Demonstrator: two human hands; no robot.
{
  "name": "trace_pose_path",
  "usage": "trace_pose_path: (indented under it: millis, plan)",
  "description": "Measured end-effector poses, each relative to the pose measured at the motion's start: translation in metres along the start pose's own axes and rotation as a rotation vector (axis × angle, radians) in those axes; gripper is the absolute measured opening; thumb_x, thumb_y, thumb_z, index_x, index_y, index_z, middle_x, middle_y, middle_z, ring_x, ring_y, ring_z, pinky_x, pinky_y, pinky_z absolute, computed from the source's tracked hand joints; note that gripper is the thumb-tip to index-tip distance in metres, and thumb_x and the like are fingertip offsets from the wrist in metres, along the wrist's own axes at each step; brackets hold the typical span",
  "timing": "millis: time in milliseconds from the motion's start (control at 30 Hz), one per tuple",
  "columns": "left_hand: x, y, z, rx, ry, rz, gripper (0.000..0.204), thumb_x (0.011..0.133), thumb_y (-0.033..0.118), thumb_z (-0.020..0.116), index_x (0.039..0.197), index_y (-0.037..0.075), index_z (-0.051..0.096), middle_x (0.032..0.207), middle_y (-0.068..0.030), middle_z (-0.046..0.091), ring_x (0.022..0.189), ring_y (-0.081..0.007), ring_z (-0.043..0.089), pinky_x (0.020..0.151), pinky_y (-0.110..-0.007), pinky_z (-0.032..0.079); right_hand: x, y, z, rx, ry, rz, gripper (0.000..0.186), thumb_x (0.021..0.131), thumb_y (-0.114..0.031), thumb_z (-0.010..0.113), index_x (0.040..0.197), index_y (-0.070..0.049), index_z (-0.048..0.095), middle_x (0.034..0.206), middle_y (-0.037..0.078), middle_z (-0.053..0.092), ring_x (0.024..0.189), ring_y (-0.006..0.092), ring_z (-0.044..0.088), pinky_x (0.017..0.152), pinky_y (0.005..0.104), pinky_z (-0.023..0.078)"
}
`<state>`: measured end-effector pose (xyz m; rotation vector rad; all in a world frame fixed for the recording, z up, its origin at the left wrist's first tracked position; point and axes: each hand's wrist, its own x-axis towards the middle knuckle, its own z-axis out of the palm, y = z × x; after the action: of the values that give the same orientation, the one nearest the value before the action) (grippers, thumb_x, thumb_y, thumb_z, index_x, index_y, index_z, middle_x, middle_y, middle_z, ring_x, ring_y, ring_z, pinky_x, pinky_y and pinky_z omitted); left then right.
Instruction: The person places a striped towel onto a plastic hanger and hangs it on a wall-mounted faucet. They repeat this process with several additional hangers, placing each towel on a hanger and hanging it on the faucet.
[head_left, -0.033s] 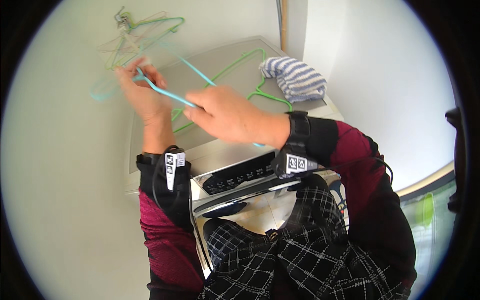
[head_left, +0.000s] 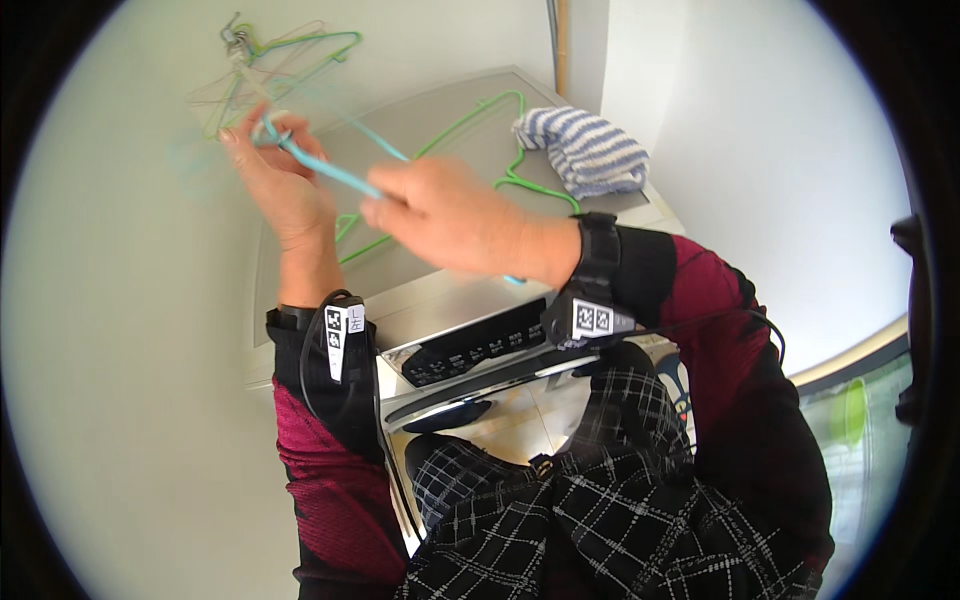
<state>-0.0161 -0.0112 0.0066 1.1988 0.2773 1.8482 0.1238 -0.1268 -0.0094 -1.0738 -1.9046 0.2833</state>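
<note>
- Light-blue hanger (head_left: 335, 173): raised over the grey appliance top (head_left: 440, 105), between the two hands; its nearest bar slants from upper left to lower right.
- Right hand (head_left: 450, 215): grasps the lower end of that bar in closed fingers; a blue tip emerges below the wrist.
- Left hand (head_left: 283, 190): nearer the bar's upper end, palm turned up, fingers curled about it; blur prevents telling whether they grip.
- Beneath: a green hanger (head_left: 545, 190) lies on the appliance top, with a striped cloth (head_left: 600, 160) beside it.
- Beyond the left hand: a cluster of hangers (head_left: 238, 45) hangs at the wall.
- Compared with the earlier frame: the right hand stands slightly higher; the blue outline left of the left hand is fainter.
</note>
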Motion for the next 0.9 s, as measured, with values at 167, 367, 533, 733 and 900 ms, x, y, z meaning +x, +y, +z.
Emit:
trace_pose_path:
  millis: [167, 367, 533, 733, 900]
  plan:
    - [-0.011, -0.004, 0.009, 0.489, -0.229, 0.45, 0.066, 0.107, 0.051, 0.042, 0.138, -0.007, 0.043, 0.084, -0.0092, 0.064, 0.061, -0.0136, 0.055, 0.061, -0.028, 0.045, -0.001, 0.017, -0.076, 0.076, 0.175, 0.192, 0.03, 0.1, -0.03, 0.061, 0.104, -0.002, 0.071, 0.067, 0.009, 0.059, 0.062, 0.0171, 0.057, 0.059, 0.0351, 0.046]
    - [-0.004, -0.011, 0.001, 0.639, -0.146, 0.323, 0.05, 0.107, 0.031, 0.041, 0.13, -0.011, 0.054, 0.099, -0.0143, 0.068, 0.062, -0.0133, 0.054, 0.062, -0.025, 0.043, -0.087, 0.03, -0.175, 0.122, 0.544, -0.008, 0.025, 0.108, -0.019, 0.053, 0.099, -0.001, 0.068, 0.061, -0.008, 0.045, 0.052, 0.0018, 0.037, 0.048, 0.0188, 0.029]
    - [-0.006, -0.028, -0.002, 0.759, -0.216, 0.124, 0.047, 0.107, 0.028, 0.041, 0.133, -0.007, 0.059, 0.101, -0.0078, 0.067, 0.063, -0.0091, 0.05, 0.06, -0.024, 0.038, -0.191, 0.048, -0.197, -0.37, 0.626, -0.008, 0.023, 0.11, -0.019, 0.048, 0.105, -0.003, 0.065, 0.063, -0.007, 0.046, 0.053, 0.0013, 0.039, 0.049, 0.0188, 0.032]
    - [-0.006, -0.04, -0.022, 0.894, -0.24, -0.035, 0.043, 0.106, 0.027, 0.042, 0.127, -0.003, 0.065, 0.081, 0.0006, 0.058, 0.06, -0.0075, 0.042, 0.058, -0.024, 0.033, -0.314, 0.096, -0.221, -0.426, 0.595, 0.364, 0.026, 0.108, -0.025, 0.055, 0.119, -0.005, 0.069, 0.069, -0.008, 0.044, 0.061, 0.0009, 0.037, 0.055, 0.0201, 0.031]
    - [-0.007, -0.042, -0.037, 0.909, -0.265, -0.067, 0.041, 0.106, 0.028, 0.045, 0.122, -0.003, 0.066, 0.073, 0.0019, 0.048, 0.059, -0.0077, 0.039, 0.056, -0.024, 0.032, -0.393, 0.19, -0.229, -0.528, 0.643, 0.572, 0.026, 0.108, -0.025, 0.054, 0.111, -0.005, 0.07, 0.07, -0.006, 0.046, 0.063, 0.0032, 0.042, 0.056, 0.0219, 0.034]
